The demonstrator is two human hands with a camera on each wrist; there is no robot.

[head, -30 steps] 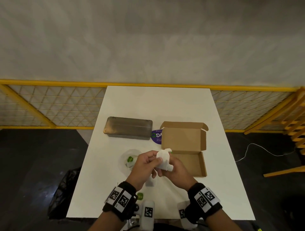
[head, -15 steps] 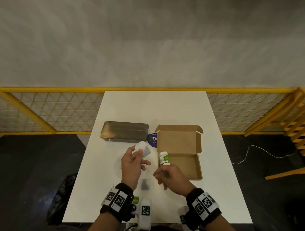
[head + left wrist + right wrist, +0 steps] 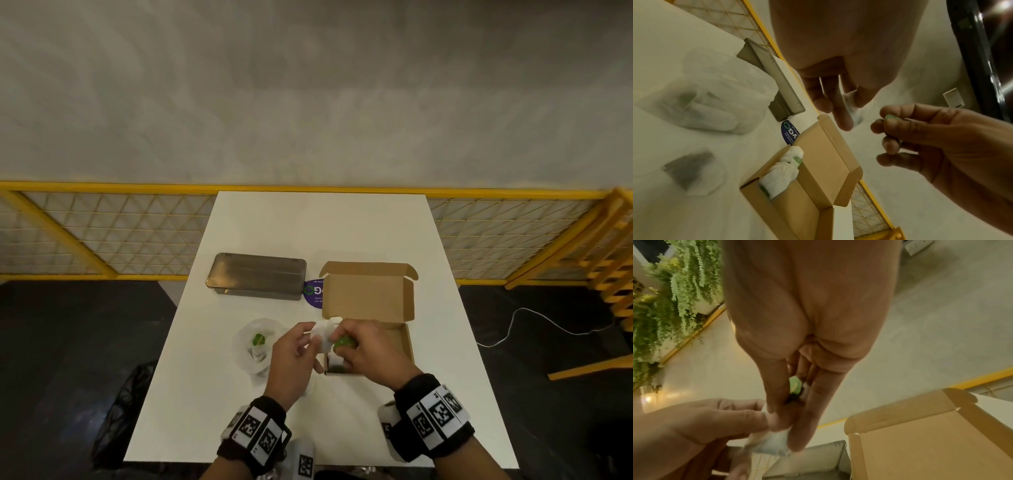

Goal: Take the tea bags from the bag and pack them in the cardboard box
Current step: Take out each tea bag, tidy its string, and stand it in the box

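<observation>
My left hand (image 3: 310, 337) pinches a white tea bag (image 3: 322, 330) just above the near left corner of the open cardboard box (image 3: 406, 342). My right hand (image 3: 339, 342) pinches that tea bag's green tag (image 3: 344, 342) beside it. In the left wrist view the tea bag (image 3: 851, 105) sits between my left fingers (image 3: 840, 116), and the tag (image 3: 892, 117) between my right fingertips. Several white tea bags (image 3: 785, 170) stand along the box's left wall. The clear plastic bag (image 3: 255, 342) lies left of my hands with more tea bags inside.
A closed metal tin (image 3: 257, 275) lies at the back left of the white table (image 3: 342, 233), with a purple round sticker (image 3: 313, 291) between it and the box lid (image 3: 368, 294). One loose tea bag (image 3: 688, 165) lies on the table near me. A yellow railing (image 3: 102, 186) runs behind.
My left hand brought the tea bag from left of the box to its left edge. My right hand rose from the box's front corner and took the green tag.
</observation>
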